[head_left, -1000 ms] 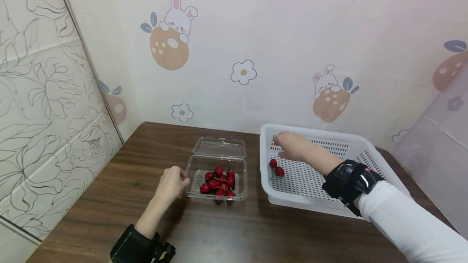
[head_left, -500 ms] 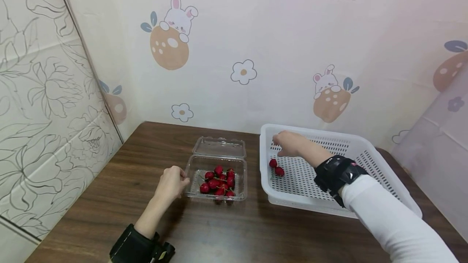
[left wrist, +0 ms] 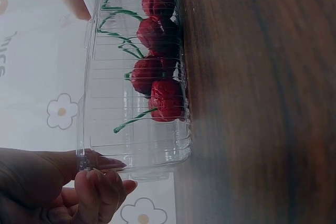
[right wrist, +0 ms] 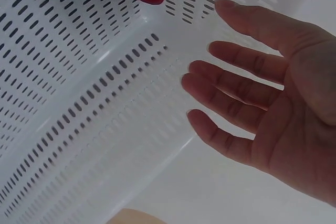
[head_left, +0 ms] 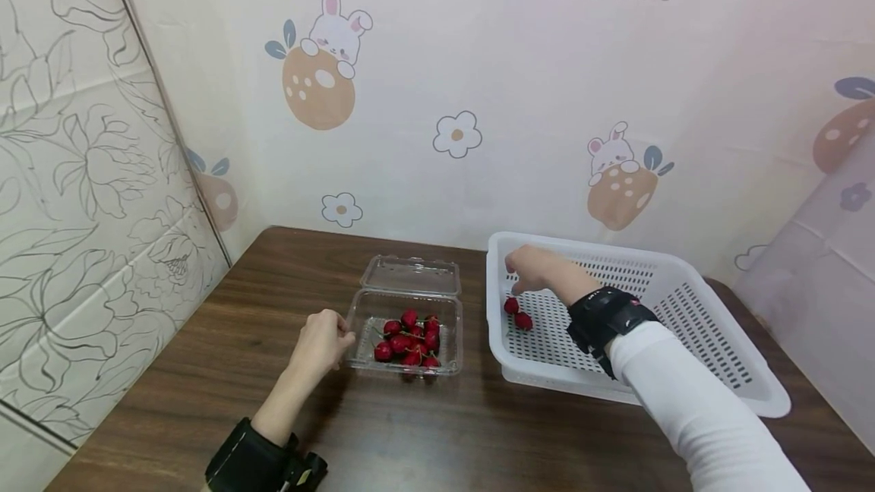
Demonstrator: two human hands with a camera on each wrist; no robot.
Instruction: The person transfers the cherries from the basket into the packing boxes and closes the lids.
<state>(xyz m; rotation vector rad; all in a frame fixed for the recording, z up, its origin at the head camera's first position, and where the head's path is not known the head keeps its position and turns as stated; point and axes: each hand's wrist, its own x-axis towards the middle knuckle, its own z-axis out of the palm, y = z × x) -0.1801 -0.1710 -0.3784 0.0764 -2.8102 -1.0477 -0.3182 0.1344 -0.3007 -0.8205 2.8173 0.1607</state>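
Observation:
My left hand (head_left: 320, 340) pinches the left side wall of a clear plastic clamshell box (head_left: 374, 292), with the thumb and curled fingers on either side of the wall in the left wrist view. Several wrinkled red cherries (left wrist: 167, 98) with green stems lie in the box. Over the left part of a white perforated basket (head_left: 581, 387) hovers my right hand (head_left: 543, 270). Its fingers (right wrist: 236, 103) are spread and loosely bent, with nothing between them in the right wrist view. Two cherries (head_left: 523, 321) lie in the basket's left end, just nearer than that hand.
The box's clear lid (head_left: 410, 277) is folded back behind it. Both containers stand on a dark wooden table (head_left: 424, 431), with a gap between them. A patterned wall covering (head_left: 403, 173) rises behind the table, and another panel (head_left: 102, 173) borders the left.
My right forearm has swung left, and the right hand has shifted slightly left and nearer over the basket. The left hand, box and cherries stay in place.

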